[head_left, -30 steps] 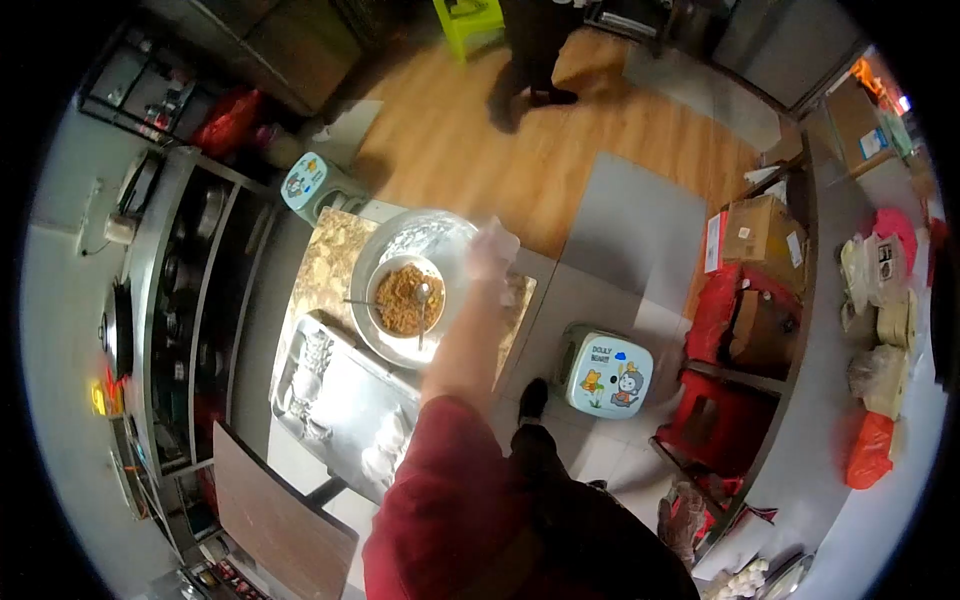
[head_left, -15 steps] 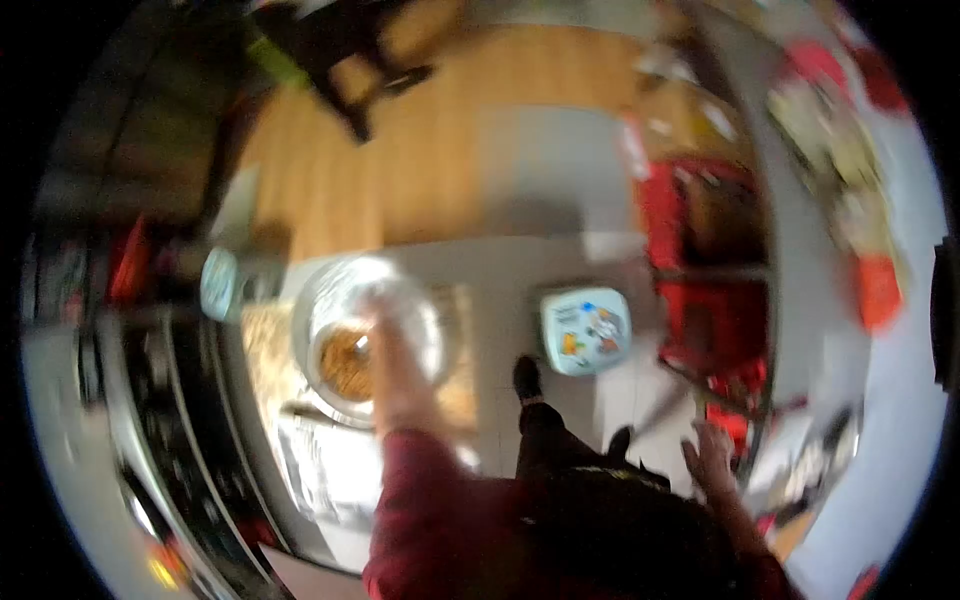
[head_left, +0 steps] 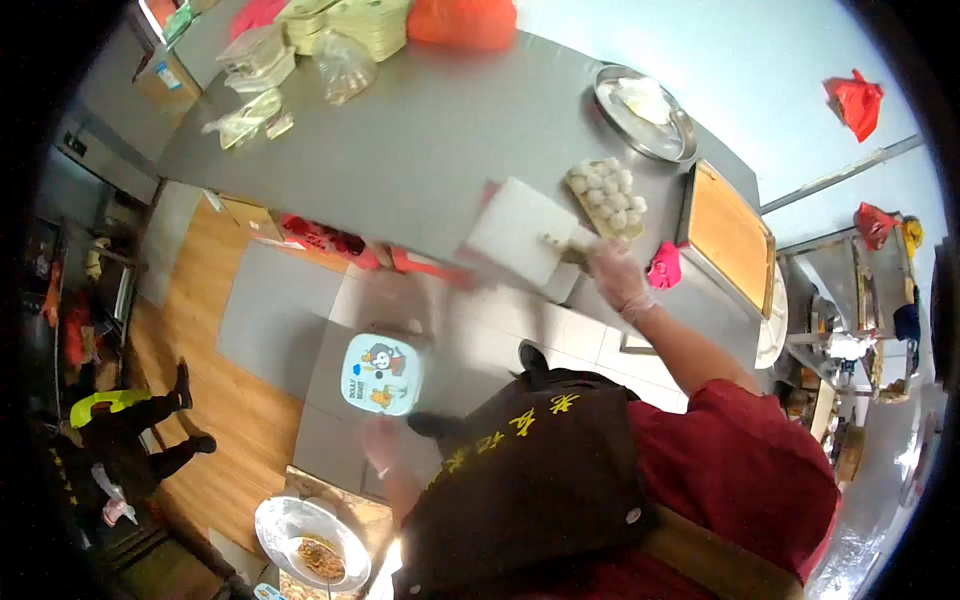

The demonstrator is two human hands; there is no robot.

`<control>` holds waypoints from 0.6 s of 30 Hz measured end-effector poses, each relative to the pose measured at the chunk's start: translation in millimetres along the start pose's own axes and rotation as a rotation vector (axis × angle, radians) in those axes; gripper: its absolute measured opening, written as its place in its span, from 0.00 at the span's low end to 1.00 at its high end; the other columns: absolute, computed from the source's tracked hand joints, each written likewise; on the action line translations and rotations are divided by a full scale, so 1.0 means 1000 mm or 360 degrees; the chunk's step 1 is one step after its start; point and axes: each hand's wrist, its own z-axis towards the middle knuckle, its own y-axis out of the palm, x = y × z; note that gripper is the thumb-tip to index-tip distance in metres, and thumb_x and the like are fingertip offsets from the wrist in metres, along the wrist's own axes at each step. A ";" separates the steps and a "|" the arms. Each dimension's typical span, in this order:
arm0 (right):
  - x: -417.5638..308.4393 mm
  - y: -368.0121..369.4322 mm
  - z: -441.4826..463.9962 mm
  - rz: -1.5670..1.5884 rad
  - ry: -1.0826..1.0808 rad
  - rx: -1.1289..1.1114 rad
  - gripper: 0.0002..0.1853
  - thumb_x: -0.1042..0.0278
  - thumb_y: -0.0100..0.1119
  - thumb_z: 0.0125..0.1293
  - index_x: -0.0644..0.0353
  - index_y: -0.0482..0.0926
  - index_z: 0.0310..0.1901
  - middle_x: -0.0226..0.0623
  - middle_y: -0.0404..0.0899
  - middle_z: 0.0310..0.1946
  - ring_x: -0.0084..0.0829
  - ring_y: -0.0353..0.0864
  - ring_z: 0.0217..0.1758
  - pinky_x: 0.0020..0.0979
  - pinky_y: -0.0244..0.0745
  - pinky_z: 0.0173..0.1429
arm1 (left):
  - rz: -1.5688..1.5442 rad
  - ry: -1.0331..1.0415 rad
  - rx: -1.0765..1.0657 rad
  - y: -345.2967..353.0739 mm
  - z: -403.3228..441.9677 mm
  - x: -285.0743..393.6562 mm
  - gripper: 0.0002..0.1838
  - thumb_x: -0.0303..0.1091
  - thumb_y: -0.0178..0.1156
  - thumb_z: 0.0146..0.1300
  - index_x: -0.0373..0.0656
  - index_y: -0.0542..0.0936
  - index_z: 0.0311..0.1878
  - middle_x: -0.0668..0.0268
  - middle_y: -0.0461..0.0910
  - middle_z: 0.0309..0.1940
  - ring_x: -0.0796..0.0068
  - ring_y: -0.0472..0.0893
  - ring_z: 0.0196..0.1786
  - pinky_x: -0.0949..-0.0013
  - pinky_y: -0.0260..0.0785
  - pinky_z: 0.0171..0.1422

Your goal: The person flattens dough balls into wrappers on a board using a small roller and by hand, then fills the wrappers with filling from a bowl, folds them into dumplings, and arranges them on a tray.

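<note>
My right hand [head_left: 620,280], in a clear plastic glove, reaches over the steel worktable [head_left: 440,130]. Its fingers are closed at the edge of a white board [head_left: 525,230], around something small and pale that I cannot make out. Beside the fingers sits a tray of white round balls [head_left: 608,195], perhaps dumplings. A pink cloth [head_left: 665,265] lies right of the hand. Low on the left, my left hand [head_left: 382,445] is smeared by motion, so its fingers are unclear. It is nearest a pale blue stool [head_left: 382,373] with a cartoon print.
A metal bowl [head_left: 275,520] with brown food stands at lower left. A round steel tray [head_left: 610,95] and a wooden-topped tray [head_left: 730,235] lie on the worktable's right side. Stacked cartons [head_left: 365,25] stand at its back. Another person [head_left: 140,430] is at far left.
My view has swung right to the worktable. My left hand has left the metal bowl. My right hand, formerly low beside my body with fingers spread, now reaches over the table.
</note>
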 end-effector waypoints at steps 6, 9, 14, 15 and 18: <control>0.121 0.001 0.033 0.0741 0.0360 0.0107 0.18 0.70 0.52 0.57 0.60 0.71 0.51 0.52 0.73 0.46 0.51 0.71 0.53 0.44 0.67 0.56 | 0.0247 0.0332 -0.0064 0.112 -0.033 0.182 0.18 0.40 0.59 0.56 0.41 0.78 0.48 0.56 0.77 0.45 0.56 0.74 0.52 0.57 0.67 0.55; 0.138 0.022 0.057 0.0872 0.0224 0.0162 0.23 0.67 0.52 0.57 0.58 0.68 0.55 0.54 0.72 0.50 0.53 0.70 0.55 0.44 0.67 0.58 | -0.0790 -0.0452 -0.0064 0.131 -0.040 0.239 0.18 0.37 0.57 0.59 0.43 0.76 0.52 0.57 0.75 0.50 0.56 0.72 0.55 0.57 0.65 0.59; 0.129 -0.014 0.094 0.0822 0.0409 -0.0139 0.27 0.65 0.53 0.57 0.57 0.64 0.60 0.55 0.69 0.54 0.55 0.69 0.56 0.44 0.66 0.59 | -0.0648 0.0096 -0.0206 0.141 -0.057 0.267 0.16 0.33 0.55 0.62 0.38 0.74 0.52 0.63 0.76 0.42 0.70 0.75 0.44 0.70 0.68 0.48; 0.137 -0.004 0.101 0.0943 0.0153 0.0015 0.26 0.65 0.54 0.57 0.57 0.65 0.59 0.54 0.71 0.53 0.54 0.70 0.55 0.44 0.67 0.58 | -0.0609 0.0165 -0.0182 0.142 -0.057 0.261 0.16 0.33 0.55 0.63 0.37 0.74 0.52 0.64 0.76 0.40 0.73 0.75 0.41 0.72 0.68 0.45; 0.153 0.044 0.120 0.1129 -0.0054 -0.0043 0.25 0.64 0.55 0.57 0.58 0.67 0.57 0.52 0.74 0.49 0.51 0.74 0.51 0.43 0.69 0.56 | -0.0507 0.0268 -0.0063 0.142 -0.061 0.252 0.17 0.34 0.56 0.63 0.34 0.75 0.52 0.65 0.78 0.36 0.78 0.77 0.37 0.77 0.70 0.41</control>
